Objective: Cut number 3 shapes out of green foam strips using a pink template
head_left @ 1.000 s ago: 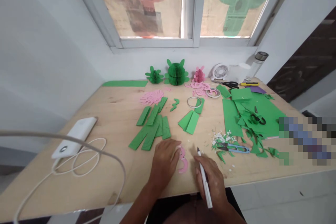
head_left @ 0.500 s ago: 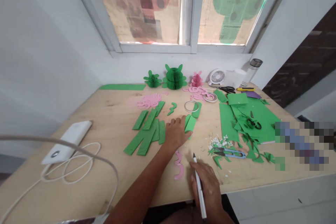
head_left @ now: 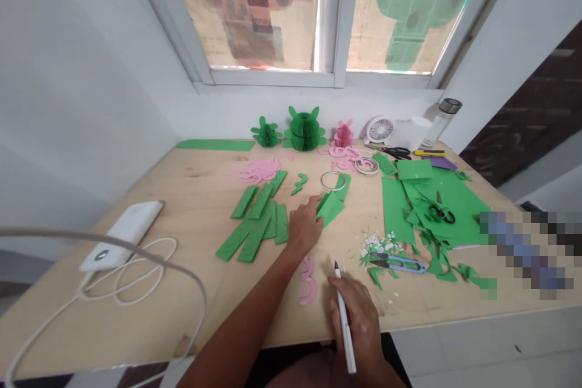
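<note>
My right hand [head_left: 359, 312] is closed round a white pen [head_left: 345, 333], its dark tip pointing up and away from me. Over the middle of the table, my left hand [head_left: 305, 224] has its fingers bent at the edge of a folded green paper piece [head_left: 331, 211], gripping it; the fingertips are partly hidden. Just below that wrist lies a wavy pink paper cutout [head_left: 309, 292]. Left of the hand are several green paper strips [head_left: 257, 230] with drawn outlines, and a small wavy green cutout [head_left: 299, 183] sits beyond it.
Blue thread snips [head_left: 400, 262] lie by white and green scraps. Green sheets [head_left: 459, 200] and black-handled scissors [head_left: 440, 213] are at right. Tape rolls [head_left: 333, 181], pink cutouts [head_left: 261, 170] and paper figures [head_left: 304, 131] are further back. A white power bank [head_left: 122, 236] with cable is left.
My left hand has drawn in its fingers at the folded green paper, which has turned and now shows more of its face. My right hand keeps the pen in nearly the same place.
</note>
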`<state>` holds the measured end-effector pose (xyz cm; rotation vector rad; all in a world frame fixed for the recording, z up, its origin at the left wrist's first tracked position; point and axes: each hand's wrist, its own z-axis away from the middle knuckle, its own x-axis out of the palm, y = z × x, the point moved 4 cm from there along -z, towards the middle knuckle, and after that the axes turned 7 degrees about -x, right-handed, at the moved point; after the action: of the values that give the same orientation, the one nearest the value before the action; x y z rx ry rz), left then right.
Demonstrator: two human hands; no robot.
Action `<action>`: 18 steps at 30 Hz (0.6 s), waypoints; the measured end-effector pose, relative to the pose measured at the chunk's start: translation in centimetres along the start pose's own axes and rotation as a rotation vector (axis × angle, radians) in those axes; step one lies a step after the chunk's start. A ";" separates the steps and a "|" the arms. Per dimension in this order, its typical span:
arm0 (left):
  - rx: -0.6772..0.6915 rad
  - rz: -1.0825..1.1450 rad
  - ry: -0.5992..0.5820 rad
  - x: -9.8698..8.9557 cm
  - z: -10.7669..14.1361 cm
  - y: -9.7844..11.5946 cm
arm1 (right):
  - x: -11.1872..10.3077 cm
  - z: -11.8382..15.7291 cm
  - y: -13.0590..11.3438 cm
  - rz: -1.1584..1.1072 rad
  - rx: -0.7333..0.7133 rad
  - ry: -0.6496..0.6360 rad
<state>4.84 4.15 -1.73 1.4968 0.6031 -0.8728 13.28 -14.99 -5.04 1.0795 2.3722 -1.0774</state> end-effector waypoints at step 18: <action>-0.054 0.891 -0.288 -2.2 7.0 -0.9 | 1.2 -8.2 2.0 -0.770 0.647 0.232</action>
<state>1.63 -2.41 -0.35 1.3541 -0.2613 -0.3462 14.13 -7.42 -1.28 0.4159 2.7769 -2.1918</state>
